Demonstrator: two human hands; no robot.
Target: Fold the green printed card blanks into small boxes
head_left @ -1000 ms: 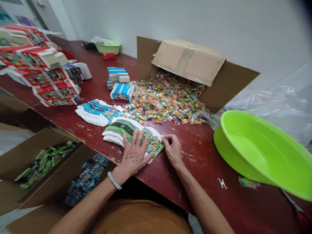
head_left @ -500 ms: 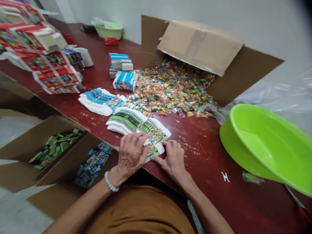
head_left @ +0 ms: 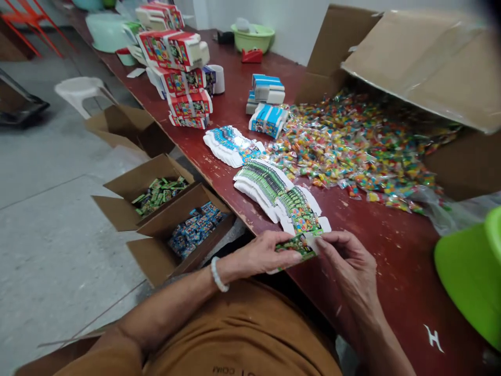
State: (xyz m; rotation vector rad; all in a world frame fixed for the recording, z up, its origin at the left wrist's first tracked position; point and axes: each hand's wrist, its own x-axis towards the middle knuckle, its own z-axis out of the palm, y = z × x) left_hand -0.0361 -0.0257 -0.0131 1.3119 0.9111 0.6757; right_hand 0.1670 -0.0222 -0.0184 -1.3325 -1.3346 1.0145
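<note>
My left hand (head_left: 270, 253) grips a small green printed carton (head_left: 299, 244) by its left side, thumb along the front. At the carton's right end my right hand (head_left: 348, 261) pinches a pale flap between thumb and fingers. Just beyond both hands, a fanned row of flat green cartons (head_left: 274, 185) lies on the dark red table (head_left: 376, 250). Behind that row rests a second fan of flat blue cartons (head_left: 230, 146). A large heap of wrapped candies (head_left: 348, 141) spreads across the table in front of a tipped cardboard box (head_left: 422, 57).
Bundled blue cartons (head_left: 268, 120) and a tall stack of red cartons (head_left: 188, 83) stand further back. A lime green basin (head_left: 469, 271) sits at the right. Below the table's left edge, open boxes hold filled green packets (head_left: 160, 196) and blue packets (head_left: 195, 230).
The view has swung left. My hands have lifted a green carton off the near end of the row and now hold it close to my body.
</note>
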